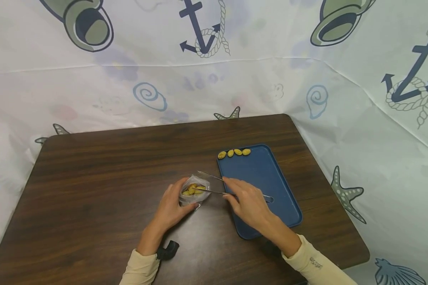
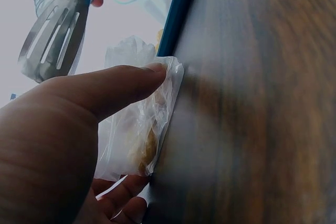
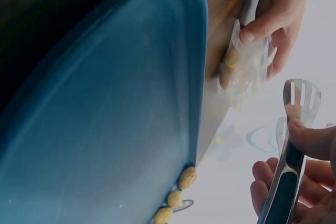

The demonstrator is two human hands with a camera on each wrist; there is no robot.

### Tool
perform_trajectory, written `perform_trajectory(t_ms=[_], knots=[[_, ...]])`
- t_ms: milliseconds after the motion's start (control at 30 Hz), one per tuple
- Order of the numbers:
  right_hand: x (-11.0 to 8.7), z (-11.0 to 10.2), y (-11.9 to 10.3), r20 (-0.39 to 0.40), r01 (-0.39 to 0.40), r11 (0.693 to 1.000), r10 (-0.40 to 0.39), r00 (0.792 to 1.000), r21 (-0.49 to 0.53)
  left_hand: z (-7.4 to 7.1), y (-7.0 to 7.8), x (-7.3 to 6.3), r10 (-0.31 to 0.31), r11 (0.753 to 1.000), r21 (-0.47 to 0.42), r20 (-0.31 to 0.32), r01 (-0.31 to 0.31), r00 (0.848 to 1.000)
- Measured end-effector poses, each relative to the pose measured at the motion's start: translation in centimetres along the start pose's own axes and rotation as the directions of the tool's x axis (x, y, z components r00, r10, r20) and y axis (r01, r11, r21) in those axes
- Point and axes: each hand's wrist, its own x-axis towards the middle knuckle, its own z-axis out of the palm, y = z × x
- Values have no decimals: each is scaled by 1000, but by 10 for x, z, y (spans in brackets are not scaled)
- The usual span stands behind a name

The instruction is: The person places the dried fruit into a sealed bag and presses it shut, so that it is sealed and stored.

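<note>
My left hand [image 1: 169, 208] grips a small clear plastic bag [image 1: 204, 197], thumb on one side and fingers on the other. Yellow-brown oval pieces [image 1: 190, 191], whose kind I cannot tell, lie inside its open mouth. Metal tongs [image 2: 58, 35] with slotted ends are held by my right hand [image 1: 251, 206] above the blue tray [image 1: 258, 186]. The tongs' arms stand apart, and nothing is between their ends in the right wrist view. In the head view one end overlaps the bag's mouth; the wrist views show it away from the bag.
Several similar oval pieces [image 1: 238, 152] form a row along the tray's far edge. The tray lies on the right part of a dark wooden table [image 1: 103, 178]. A white patterned cloth [image 1: 264, 87] hangs behind the table and down its right side.
</note>
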Motion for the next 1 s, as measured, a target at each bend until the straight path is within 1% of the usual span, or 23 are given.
perform_trajectory(t_ms=[100, 233, 467, 700, 867, 1000], knots=[[1, -3, 4, -15, -4, 1000, 4, 1000, -3, 0, 0, 1, 2, 1000, 6, 1, -2, 1000], [1, -6, 11, -38, -28, 1000, 28, 999, 1, 0, -1, 3, -2, 1000, 8, 11, 2, 1000], [0, -7, 21, -54, -96, 995, 97, 994, 15, -2, -1, 1, -20, 1000, -5, 22, 20, 1000], [-2, -4, 29, -93, -176, 984, 178, 980, 26, -1, -1, 0, -22, 1000, 8, 20, 22, 1000], [-1, -3, 36, -79, -221, 975, 221, 972, 10, 0, 0, -1, -24, 1000, -1, 20, 24, 999], [-1, -2, 42, -65, -242, 970, 241, 968, -3, 1, -1, -1, -17, 1000, -3, 18, 17, 1000]])
